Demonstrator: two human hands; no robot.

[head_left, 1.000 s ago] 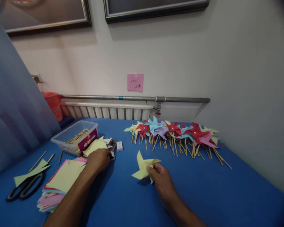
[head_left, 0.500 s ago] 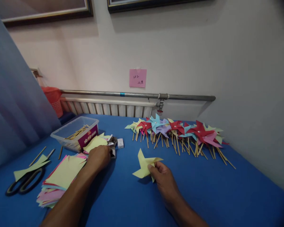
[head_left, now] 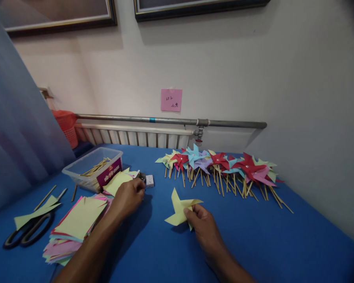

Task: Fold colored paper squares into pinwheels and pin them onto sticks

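A: Blue surface [head_left: 165, 255] across the lower frame, pale wall [head_left: 215, 70] above, metal pipe [head_left: 236, 124] through the middle! And the hands?

B: Right hand [head_left: 205, 226] pinching the yellow pinwheel [head_left: 177, 211], lower centre! Left hand [head_left: 128, 199] near the white box [head_left: 149, 181], left of centre; its grip I can't tell

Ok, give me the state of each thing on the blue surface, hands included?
Yellow paper pinwheel: folded, no stick visible
Right hand: pinching that pinwheel
Small white box: looks closed
Left hand: fingers bunched; grip unclear
Clear plastic tub: open, wooden sticks inside
Scissors: partly covered by paper
Paper stack: uneven
Stick-mounted pinwheels: lying overlapped
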